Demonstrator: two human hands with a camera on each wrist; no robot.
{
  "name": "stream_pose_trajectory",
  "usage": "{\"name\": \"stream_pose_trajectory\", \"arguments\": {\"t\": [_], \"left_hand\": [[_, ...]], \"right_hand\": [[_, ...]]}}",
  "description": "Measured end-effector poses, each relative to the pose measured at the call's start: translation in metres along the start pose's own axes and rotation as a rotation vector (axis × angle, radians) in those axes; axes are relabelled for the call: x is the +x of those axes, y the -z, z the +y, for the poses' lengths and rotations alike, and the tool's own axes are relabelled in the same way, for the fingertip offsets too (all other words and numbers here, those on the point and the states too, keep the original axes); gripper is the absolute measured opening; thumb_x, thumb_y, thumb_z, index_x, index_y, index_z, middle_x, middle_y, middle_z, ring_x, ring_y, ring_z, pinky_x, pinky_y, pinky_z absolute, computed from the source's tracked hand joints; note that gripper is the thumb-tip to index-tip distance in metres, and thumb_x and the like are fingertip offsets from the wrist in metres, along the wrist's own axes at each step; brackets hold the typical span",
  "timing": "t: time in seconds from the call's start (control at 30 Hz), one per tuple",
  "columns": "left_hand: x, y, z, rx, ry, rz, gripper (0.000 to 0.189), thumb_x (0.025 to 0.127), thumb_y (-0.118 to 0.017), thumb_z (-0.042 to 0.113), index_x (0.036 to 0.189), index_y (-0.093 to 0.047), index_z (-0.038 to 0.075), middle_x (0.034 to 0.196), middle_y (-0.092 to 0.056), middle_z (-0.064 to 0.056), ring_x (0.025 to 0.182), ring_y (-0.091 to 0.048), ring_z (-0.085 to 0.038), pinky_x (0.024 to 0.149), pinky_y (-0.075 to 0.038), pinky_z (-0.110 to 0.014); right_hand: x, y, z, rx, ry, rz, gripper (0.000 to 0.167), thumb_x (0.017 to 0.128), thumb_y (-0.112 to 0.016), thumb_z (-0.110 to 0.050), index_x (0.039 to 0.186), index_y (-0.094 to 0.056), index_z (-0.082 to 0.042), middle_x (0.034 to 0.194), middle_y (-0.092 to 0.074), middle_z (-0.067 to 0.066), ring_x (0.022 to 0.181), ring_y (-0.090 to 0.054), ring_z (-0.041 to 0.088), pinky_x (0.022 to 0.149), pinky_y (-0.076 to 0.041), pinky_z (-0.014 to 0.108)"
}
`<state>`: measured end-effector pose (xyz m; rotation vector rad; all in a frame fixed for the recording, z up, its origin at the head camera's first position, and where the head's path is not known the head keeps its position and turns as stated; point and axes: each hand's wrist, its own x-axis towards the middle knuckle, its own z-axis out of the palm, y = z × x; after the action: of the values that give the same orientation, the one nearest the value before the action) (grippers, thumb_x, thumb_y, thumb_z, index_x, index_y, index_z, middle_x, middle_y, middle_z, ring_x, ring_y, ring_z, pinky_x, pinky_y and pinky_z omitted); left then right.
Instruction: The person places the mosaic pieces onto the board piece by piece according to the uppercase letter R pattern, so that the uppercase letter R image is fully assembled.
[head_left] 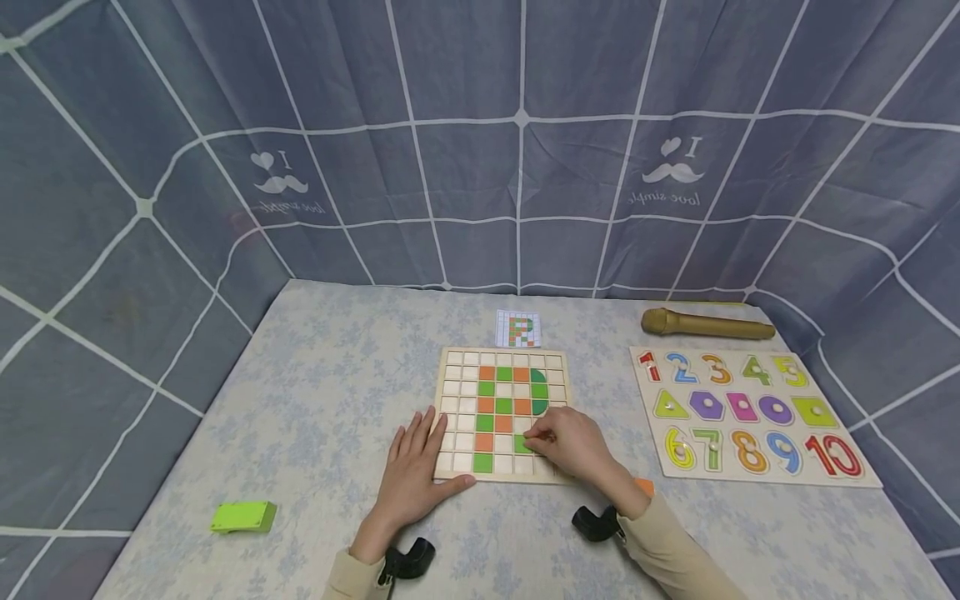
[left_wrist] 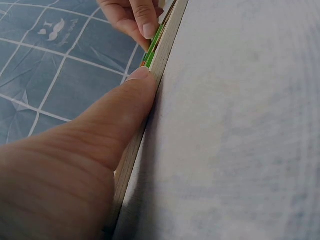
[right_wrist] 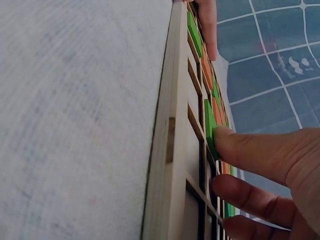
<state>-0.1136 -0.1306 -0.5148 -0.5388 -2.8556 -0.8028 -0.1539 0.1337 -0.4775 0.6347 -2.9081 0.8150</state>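
A wooden grid board (head_left: 455, 358) lies on the table, with orange and green tiles in its cells making a letter-like pattern. My left hand (head_left: 411, 475) rests spread at the board's lower left corner, its thumb along the front edge. My right hand (head_left: 573, 442) is over the lower right part of the board and pinches a green tile (head_left: 521, 444) between thumb and fingers. In the right wrist view that green tile (right_wrist: 210, 127) leans at a cell, with the thumb against it. Behind the board lies a small pattern card (head_left: 518, 329) showing a similar coloured figure.
To the right lies a puzzle board (head_left: 720, 429) with numbers and shapes. A gold microphone (head_left: 708, 324) lies behind it. A bright green block (head_left: 243, 517) is at the front left. An orange piece (head_left: 644, 486) shows partly behind my right wrist. A blue-grey curtain (head_left: 480, 167) surrounds the table.
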Motion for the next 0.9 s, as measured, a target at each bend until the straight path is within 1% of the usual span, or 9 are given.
{"name": "stream_pose_trajectory", "arguments": {"t": [0.1, 0.27, 0.37, 0.5, 0.6, 0.73, 0.8, 0.9], "left_hand": [[0.0, 0.0, 0.0, 0.001, 0.001, -0.004, 0.095, 0.08, -0.064, 0.06, 0.147, -0.032, 0.0, 0.152, -0.023, -0.021, 0.14, -0.015, -0.039, 0.109, -0.011, -0.056], [0.0, -0.001, 0.0, 0.0, 0.0, -0.007, 0.095, 0.08, -0.064, 0.06, 0.147, -0.032, 0.001, 0.152, -0.024, -0.021, 0.14, -0.015, -0.039, 0.109, -0.011, -0.056], [0.0, -0.001, 0.0, -0.001, -0.003, -0.004, 0.095, 0.08, -0.065, 0.06, 0.147, -0.033, 0.0, 0.152, -0.024, -0.021, 0.14, -0.016, -0.039, 0.109, -0.011, -0.056], [0.0, 0.0, 0.0, 0.002, -0.007, 0.0, 0.095, 0.08, -0.065, 0.059, 0.147, -0.032, 0.0, 0.152, -0.024, -0.021, 0.14, -0.016, -0.039, 0.109, -0.011, -0.056], [0.0, 0.0, 0.0, 0.0, -0.008, 0.003, 0.095, 0.08, -0.065, 0.059, 0.147, -0.032, 0.0, 0.152, -0.024, -0.021, 0.139, -0.016, -0.039, 0.109, -0.011, -0.056], [0.0, 0.0, 0.001, -0.009, -0.005, 0.0, 0.095, 0.081, -0.064, 0.059, 0.147, -0.032, 0.0, 0.152, -0.024, -0.021, 0.139, -0.016, -0.039, 0.109, -0.011, -0.056], [0.0, 0.001, 0.001, -0.009, -0.002, -0.004, 0.095, 0.081, -0.064, 0.059, 0.147, -0.032, 0.0, 0.152, -0.024, -0.021, 0.14, -0.016, -0.039, 0.109, -0.011, -0.056], [0.0, 0.001, 0.0, -0.002, 0.0, -0.006, 0.095, 0.081, -0.064, 0.059, 0.148, -0.031, 0.001, 0.152, -0.023, -0.02, 0.14, -0.015, -0.039, 0.109, -0.011, -0.056]], "right_hand": [[-0.002, 0.001, 0.002, 0.022, 0.018, 0.001, 0.005, 0.08, -0.078, -0.023, 0.083, -0.078, -0.019, 0.077, -0.062, -0.015, 0.068, -0.053, 0.005, 0.056, -0.042, 0.023], [-0.007, 0.003, 0.005, 0.048, 0.036, -0.016, 0.01, 0.08, -0.078, -0.022, 0.09, -0.078, -0.019, 0.076, -0.058, -0.016, 0.063, -0.046, 0.003, 0.054, -0.038, 0.022], [-0.009, 0.004, 0.007, 0.073, 0.059, -0.026, 0.014, 0.081, -0.078, -0.021, 0.093, -0.078, -0.017, 0.074, -0.056, -0.015, 0.061, -0.041, 0.004, 0.053, -0.036, 0.023], [-0.013, 0.005, 0.01, 0.102, 0.089, -0.04, 0.019, 0.081, -0.077, -0.023, 0.099, -0.077, -0.015, 0.075, -0.052, -0.014, 0.062, -0.039, 0.005, 0.053, -0.034, 0.023], [-0.015, 0.006, 0.013, 0.119, 0.081, -0.064, 0.024, 0.083, -0.076, -0.027, 0.104, -0.075, -0.016, 0.08, -0.053, -0.012, 0.066, -0.041, 0.007, 0.056, -0.036, 0.023], [-0.02, 0.01, 0.018, 0.159, 0.059, -0.071, 0.029, 0.083, -0.075, -0.03, 0.109, -0.074, -0.018, 0.092, -0.061, -0.01, 0.078, -0.049, 0.008, 0.065, -0.042, 0.026], [-0.024, 0.013, 0.022, 0.175, 0.062, -0.047, 0.031, 0.083, -0.076, -0.031, 0.11, -0.073, -0.016, 0.097, -0.064, -0.009, 0.084, -0.052, 0.009, 0.069, -0.044, 0.029], [-0.029, 0.018, 0.027, 0.172, 0.083, 0.023, 0.033, 0.08, -0.078, -0.031, 0.109, -0.074, -0.014, 0.099, -0.066, -0.009, 0.091, -0.055, 0.009, 0.077, -0.047, 0.033]]}}
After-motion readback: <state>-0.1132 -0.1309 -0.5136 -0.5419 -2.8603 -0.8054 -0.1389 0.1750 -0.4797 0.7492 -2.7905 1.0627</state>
